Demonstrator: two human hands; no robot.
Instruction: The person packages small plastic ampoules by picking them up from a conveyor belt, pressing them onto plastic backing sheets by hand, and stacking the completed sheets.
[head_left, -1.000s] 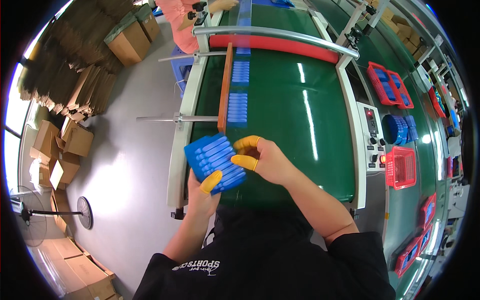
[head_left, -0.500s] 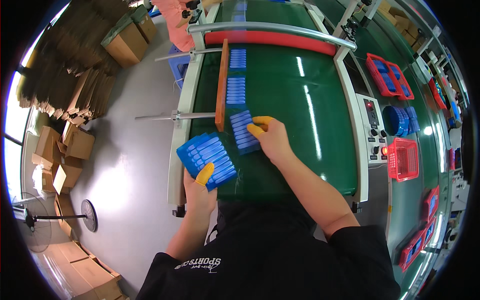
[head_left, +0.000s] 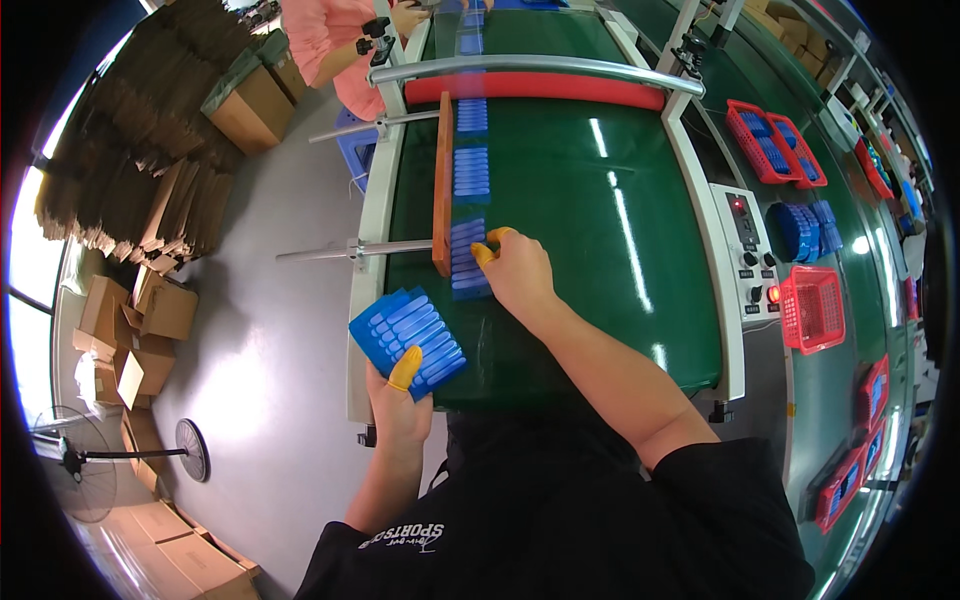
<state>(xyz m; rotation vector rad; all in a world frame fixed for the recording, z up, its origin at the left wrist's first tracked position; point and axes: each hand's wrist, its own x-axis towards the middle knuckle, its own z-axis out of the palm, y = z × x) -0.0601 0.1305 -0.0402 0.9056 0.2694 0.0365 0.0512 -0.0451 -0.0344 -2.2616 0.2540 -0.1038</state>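
Your left hand [head_left: 400, 405] is clamped on a stack of blue packs [head_left: 412, 335]; right of the orange guide [head_left: 443, 180], a single blue pack [head_left: 466, 262] lies on the green belt [head_left: 570, 180]; your right hand [head_left: 522, 270] has its fingertips [head_left: 484, 255] at that pack's right edge, pinched or not I cannot tell.

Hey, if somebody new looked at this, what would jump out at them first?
Probably the wide green belt filling the middle, with a bright red roller across its far end. Next, the stack of ribbed blue pieces in the left hand, at the belt's near left corner. The right hand is at another blue piece on the belt, beside the orange guide bar.
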